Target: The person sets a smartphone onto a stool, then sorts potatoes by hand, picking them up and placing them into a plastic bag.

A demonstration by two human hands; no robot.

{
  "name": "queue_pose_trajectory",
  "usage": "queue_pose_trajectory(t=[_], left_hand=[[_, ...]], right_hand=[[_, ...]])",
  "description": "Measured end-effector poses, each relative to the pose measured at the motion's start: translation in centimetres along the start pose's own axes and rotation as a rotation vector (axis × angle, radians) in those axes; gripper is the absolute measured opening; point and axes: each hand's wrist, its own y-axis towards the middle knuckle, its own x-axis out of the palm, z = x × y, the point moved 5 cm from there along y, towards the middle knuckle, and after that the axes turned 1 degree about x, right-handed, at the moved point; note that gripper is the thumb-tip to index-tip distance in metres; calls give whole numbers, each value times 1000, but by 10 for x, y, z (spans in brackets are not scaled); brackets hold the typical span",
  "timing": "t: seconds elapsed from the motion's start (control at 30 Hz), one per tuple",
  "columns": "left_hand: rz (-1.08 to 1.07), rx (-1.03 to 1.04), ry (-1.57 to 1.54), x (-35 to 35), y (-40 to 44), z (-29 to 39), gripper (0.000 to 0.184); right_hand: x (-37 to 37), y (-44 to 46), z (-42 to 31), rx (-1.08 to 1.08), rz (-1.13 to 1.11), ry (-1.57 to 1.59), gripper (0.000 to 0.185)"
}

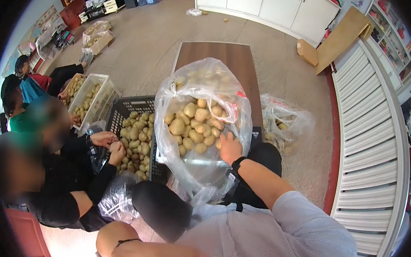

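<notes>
A large clear plastic bag (167, 145) filled with potatoes (201, 114) stands on a brown table in front of me. My right hand (231, 148) reaches into its right side, fingers slightly apart and touching the potatoes at the edge of the heap. A dark watch sits on that wrist. Low in the view, my left hand (174, 254) lies across my front, blurred and partly cut off, so its fingers do not show clearly. Left of the bag is a black crate (117, 108) of potatoes, with a co-worker's two hands (110, 144) held together above it.
The brown table (215, 52) extends beyond the bag. A second plastic bag (286, 119) lies on the floor at right. Further left are a white crate (105, 90) of potatoes and more seated people. A white radiator (369, 138) lines the right side.
</notes>
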Motion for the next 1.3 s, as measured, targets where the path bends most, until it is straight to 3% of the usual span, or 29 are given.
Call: queue_pose_trajectory(t=[0.07, 0.13, 0.2, 0.27, 0.37, 0.47, 0.53, 0.6, 0.63, 0.7, 0.73, 0.83, 0.93, 1.3], left_hand=[[-140, -186, -38, -8, -11, -6, 51], [-165, 219, -128, -25, -27, -19, 50], [-408, 622, -460, -72, -78, -70, 63], [-47, -134, 570, -52, -64, -61, 20], [218, -735, 338, -91, -141, -127, 28], [475, -1184, 300, -141, -251, -150, 17], [388, -1397, 582, -174, -351, -154, 7], [346, -1494, 705, -197, -473, -151, 11], [97, -1382, 703, -195, -529, -142, 12], [-302, -1190, 656, -165, -562, -110, 16], [-358, -1213, 596, -154, -569, -104, 17], [-289, -1550, 487, -147, -588, -102, 17], [-181, -1756, 456, -150, -594, -99, 17], [-163, -1920, 387, -149, -596, -81, 18]], right_hand=[[4, 0, 1, 34, -47, 1, 43], [2, -1, 2, 2, 10, 4, 43], [6, 2, 4, 49, -121, 111, 46], [1, 3, 1, 53, -171, 152, 49], [4, 6, 6, 175, -251, 287, 52], [2, 8, 8, 261, -283, 359, 55], [-7, 10, 4, 286, -299, 393, 58], [-4, 10, 3, 316, -315, 394, 60], [-5, 11, 2, 327, -306, 423, 63], [-3, 11, 0, 323, -324, 460, 65], [-3, 12, -1, 310, -341, 458, 65], [-2, 14, -5, 263, -291, 523, 64], [4, 15, -3, 228, -273, 563, 61], [8, 11, -1, 238, -240, 724, 54]])
